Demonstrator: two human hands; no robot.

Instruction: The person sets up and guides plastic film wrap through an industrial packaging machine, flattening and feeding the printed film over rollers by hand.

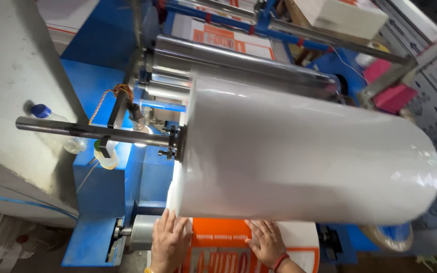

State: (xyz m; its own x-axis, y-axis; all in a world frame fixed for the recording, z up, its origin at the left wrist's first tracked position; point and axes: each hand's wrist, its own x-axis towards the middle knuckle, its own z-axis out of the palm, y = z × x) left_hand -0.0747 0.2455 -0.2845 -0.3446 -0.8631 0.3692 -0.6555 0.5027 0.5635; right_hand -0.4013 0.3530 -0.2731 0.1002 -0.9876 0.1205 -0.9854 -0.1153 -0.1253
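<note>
A big white roll of plastic film (304, 156) sits on a steel shaft (87, 131) of a blue machine (102, 91). Below it lies a flat orange and white printed sheet (223, 247). My left hand (169, 241) rests palm down with fingers spread at the sheet's left edge, touching the bottom of the roll. My right hand (265, 242), with a red band at the wrist, presses flat on the sheet under the roll. Neither hand grips anything.
Shiny steel rollers (228, 60) run behind the roll. A clear bottle with a blue cap (51, 126) lies on a grey ledge at left. A small grey roller (140, 231) sits beside my left hand. Printed cartons (340, 15) and pink items (390, 91) are at the back right.
</note>
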